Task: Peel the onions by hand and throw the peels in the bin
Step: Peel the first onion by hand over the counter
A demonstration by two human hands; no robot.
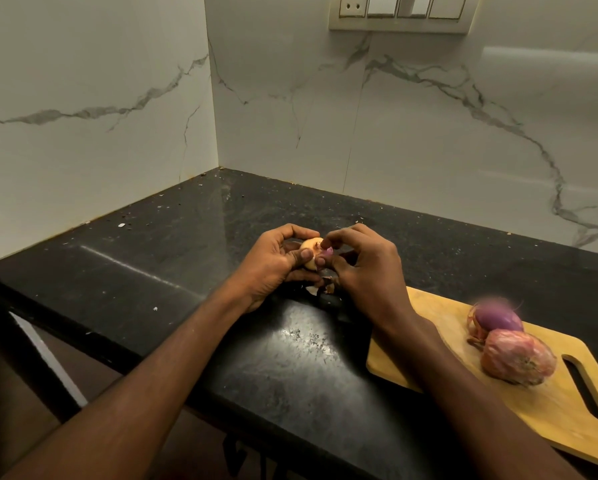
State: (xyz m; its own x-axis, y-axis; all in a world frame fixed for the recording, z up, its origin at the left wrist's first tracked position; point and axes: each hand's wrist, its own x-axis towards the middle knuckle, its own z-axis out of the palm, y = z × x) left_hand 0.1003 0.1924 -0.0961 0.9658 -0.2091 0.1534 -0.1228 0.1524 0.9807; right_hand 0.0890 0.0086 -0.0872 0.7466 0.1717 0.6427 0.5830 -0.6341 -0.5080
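While my left hand (273,263) cups the small onion (312,251) above the black countertop (172,251), only a pale, rounded patch of it shows between my fingers, so I cannot tell which way its long axis runs or where its root end points. My left thumb lies across its near side and the other fingers curl round the far side, gripping it. My right hand (363,268) is closed in against it from the right, thumb and forefinger pinching a small purple bit of peel (328,251) at the onion's right edge. Both forearms reach forward and meet over the counter, wrists bent inward. Just beneath my hands a few loose scraps of skin (321,289) lie on the stone. To my right a wooden cutting board (429,344) with a slot handle rests on the counter, and on it sit two more onions, touching each other: a purple onion (496,320), mostly bare with skin hanging at its left side, and nearer to me an unpeeled onion (517,358) in papery pink skin, lying with its long axis roughly across the board. White marble-veined wall tiles (411,133) meet in a corner behind the counter, and a switch panel (399,12) is set high on the right wall.
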